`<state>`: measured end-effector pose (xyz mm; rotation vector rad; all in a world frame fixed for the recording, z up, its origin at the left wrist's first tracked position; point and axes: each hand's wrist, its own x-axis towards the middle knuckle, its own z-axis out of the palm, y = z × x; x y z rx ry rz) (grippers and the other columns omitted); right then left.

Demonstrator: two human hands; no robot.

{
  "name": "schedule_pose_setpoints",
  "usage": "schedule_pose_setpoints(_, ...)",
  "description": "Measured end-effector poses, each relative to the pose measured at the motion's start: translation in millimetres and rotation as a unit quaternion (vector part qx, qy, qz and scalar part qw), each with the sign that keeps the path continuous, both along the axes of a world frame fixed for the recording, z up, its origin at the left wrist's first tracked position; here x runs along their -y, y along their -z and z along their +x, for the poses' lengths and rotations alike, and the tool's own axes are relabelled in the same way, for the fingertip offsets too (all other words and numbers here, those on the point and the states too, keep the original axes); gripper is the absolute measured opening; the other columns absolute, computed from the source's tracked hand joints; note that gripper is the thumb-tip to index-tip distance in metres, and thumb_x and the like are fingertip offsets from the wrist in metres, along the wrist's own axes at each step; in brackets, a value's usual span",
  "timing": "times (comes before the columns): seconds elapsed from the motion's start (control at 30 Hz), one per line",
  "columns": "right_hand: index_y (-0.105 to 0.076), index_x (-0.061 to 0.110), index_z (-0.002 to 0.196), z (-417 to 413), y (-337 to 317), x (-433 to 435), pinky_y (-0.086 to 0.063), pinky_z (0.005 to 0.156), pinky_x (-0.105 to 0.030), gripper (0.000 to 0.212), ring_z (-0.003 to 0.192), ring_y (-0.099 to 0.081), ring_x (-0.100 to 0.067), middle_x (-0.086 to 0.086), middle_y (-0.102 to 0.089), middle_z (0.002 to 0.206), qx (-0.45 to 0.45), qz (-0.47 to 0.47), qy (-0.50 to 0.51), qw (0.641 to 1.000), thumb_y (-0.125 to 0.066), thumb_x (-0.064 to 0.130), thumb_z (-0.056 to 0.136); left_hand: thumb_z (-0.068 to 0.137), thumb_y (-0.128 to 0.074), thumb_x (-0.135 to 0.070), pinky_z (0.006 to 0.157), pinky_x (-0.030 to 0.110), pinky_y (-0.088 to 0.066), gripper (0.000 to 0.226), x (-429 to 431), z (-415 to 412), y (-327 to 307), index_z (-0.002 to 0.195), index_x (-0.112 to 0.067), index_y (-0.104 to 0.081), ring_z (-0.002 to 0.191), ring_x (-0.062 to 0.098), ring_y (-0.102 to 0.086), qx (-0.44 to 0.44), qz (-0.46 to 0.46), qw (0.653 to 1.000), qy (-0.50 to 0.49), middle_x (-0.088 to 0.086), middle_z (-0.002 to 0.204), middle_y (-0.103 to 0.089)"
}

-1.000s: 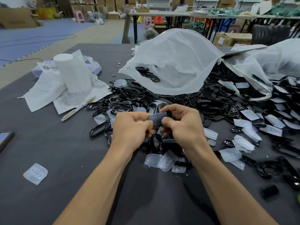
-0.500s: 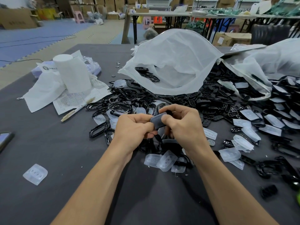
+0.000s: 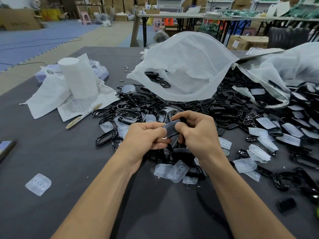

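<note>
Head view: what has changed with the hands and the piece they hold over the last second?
The small grey piece has tipped a little, its left end lower; the hands barely shifted. Nothing was taken up or let go: the left hand and right hand still pinch it. The black frames, clear pads and white bag lie as before.

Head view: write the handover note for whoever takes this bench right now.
Left hand: pinches the left end of the grey pad.
Right hand: pinches its right end, thumb on top.
Parts: black frames heaped behind the hands, clear pads in front and to the right, open bag behind the heap.
Done: one pad in hand; what it joins to is hidden, and I cannot pick out any finished pieces.
Left: probably finish this one, then work through the heap.
</note>
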<state>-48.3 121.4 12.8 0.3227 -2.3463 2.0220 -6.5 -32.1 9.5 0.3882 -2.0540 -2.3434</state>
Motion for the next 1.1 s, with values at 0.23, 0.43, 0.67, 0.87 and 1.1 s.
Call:
schedule_pose_setpoints(0.23, -0.075, 0.025, 0.076, 0, 2, 2, -0.046, 0.051, -0.028, 0.018, 0.051, -0.054, -0.011, 0.004, -0.067, 0.06, -0.011, 0.025, -0.001, 1.0, -0.071, 0.01, 0.085, 0.087, -0.072, 0.006, 0.055, 0.021, -0.056, 0.015, -5, 1, 3, 0.086, -0.004, -0.083, 0.056, 0.016, -0.07, -0.015, -0.031, 0.998, -0.047, 0.012, 0.072, -0.076)
schedule_pose_setpoints(0.43, -0.074, 0.023, 0.074, -2, 5, 2, -0.057, 0.06, -0.033, 0.018, 0.062, -0.069, -0.015, 0.003, -0.075, 0.068, -0.035, 0.059, 0.011, 0.998, -0.074, 0.011, 0.088, 0.089, -0.072, 0.001, 0.059, 0.026, -0.059, 0.017, -7, 1, 4, 0.082, -0.01, -0.083, 0.061, 0.018, -0.072, -0.025, -0.06, 0.998, -0.019, 0.006, 0.072, -0.076)
schedule_pose_setpoints(0.67, -0.076, 0.022, 0.074, 0, 3, 2, -0.063, 0.07, -0.042, 0.018, 0.068, -0.074, -0.019, 0.002, -0.076, 0.069, -0.043, 0.081, -0.012, 0.996, -0.075, 0.013, 0.09, 0.092, -0.073, -0.005, 0.051, 0.022, -0.054, 0.025, -10, 3, 2, 0.072, -0.016, -0.083, 0.051, 0.019, -0.069, -0.055, -0.108, 0.991, -0.054, 0.0, 0.061, -0.072)
schedule_pose_setpoints(0.87, -0.078, 0.014, 0.085, 0, -4, -4, -0.044, 0.042, -0.025, 0.02, 0.046, -0.058, -0.015, -0.003, -0.069, 0.06, 0.043, -0.032, -0.062, 0.997, -0.064, 0.005, 0.095, 0.093, -0.074, -0.008, 0.052, 0.03, -0.06, 0.03, -11, 1, 4, 0.071, -0.025, -0.083, 0.051, 0.02, -0.072, -0.093, -0.164, 0.977, -0.095, 0.003, 0.059, -0.073)
schedule_pose_setpoints(1.1, -0.077, 0.021, 0.093, 0, 0, -3, -0.055, 0.052, -0.031, 0.034, 0.056, -0.07, -0.024, -0.008, -0.075, 0.072, 0.047, -0.025, -0.064, 0.997, -0.066, -0.01, 0.084, 0.093, -0.075, -0.017, 0.062, 0.034, -0.063, 0.016, -6, 0, 7, 0.084, -0.026, -0.084, 0.062, 0.021, -0.076, -0.083, -0.155, 0.981, -0.077, 0.005, 0.072, -0.078)
